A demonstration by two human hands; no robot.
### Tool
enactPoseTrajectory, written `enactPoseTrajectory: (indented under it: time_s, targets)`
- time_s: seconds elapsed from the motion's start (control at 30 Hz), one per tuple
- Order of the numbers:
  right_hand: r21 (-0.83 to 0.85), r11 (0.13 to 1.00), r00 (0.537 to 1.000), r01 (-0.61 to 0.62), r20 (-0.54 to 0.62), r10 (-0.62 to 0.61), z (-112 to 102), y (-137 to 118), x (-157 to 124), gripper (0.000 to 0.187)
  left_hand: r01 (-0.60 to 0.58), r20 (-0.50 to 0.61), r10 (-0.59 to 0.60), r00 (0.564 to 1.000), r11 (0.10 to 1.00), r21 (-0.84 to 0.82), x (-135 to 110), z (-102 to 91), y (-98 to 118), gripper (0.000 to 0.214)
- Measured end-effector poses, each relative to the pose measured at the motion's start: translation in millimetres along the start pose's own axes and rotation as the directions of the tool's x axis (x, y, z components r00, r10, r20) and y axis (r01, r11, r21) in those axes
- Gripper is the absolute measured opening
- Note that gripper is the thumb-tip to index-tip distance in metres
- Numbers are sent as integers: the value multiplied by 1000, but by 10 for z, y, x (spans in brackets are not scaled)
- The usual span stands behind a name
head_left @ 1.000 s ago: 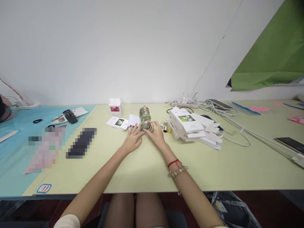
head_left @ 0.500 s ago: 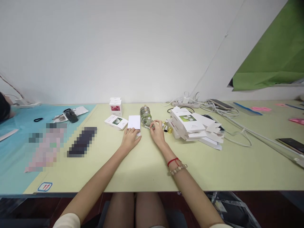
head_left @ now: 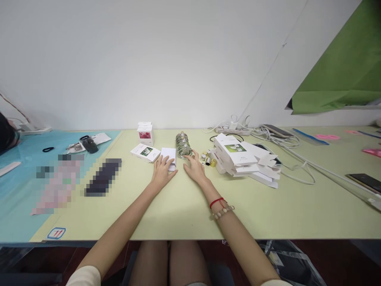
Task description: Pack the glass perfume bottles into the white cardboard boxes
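White box under unclenched left hand; right hand, grip unclear, at greenish bundle.

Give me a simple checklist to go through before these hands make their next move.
1. Left hand on the small white box: ok, fingers over it.
2. Right hand by the near end of the green coils: ok; firm hold: cannot tell.
3. Gold-coloured pieces apart from the right hand: ok.
4. Carton pile neatly squared: not ok, askew.
5. Small white box's contents: cannot tell.
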State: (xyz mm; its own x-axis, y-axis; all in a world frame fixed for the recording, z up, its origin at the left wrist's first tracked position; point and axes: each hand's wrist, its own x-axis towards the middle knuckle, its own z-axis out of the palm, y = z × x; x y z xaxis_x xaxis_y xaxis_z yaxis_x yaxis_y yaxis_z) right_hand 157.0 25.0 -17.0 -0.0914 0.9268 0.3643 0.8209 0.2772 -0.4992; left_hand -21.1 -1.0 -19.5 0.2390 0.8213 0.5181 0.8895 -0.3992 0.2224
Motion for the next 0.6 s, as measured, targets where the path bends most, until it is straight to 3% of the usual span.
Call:
enactPoseTrajectory:
  time_s: [0.17,0.33,0.47,0.53,0.6]
  targets:
    - [-1,999,999,-52,14,52,-12,-41,1,39,33,-29,-34,999,999,-17,32,4,-10,41]
    - [163,980,986,-119,-99,136,-67,-129,-14,27,28,-94,-36,995,996,-85,49,-65,-23,17]
    - [270,956,971,-116,-170,166,-124,-258,-45,28,-3,-186,-19,982,993,-122,46,-142,-35,23]
    - [367,922,980,-126,-100,174,-131,-330,-68,34,47,-256,-97,962,980,-193,38,-178,-12,25]
    - [497,845,980,-197,83,180,-116,-392,-96,43,100,-290,-199,936,941,-323,20,-200,30,24]
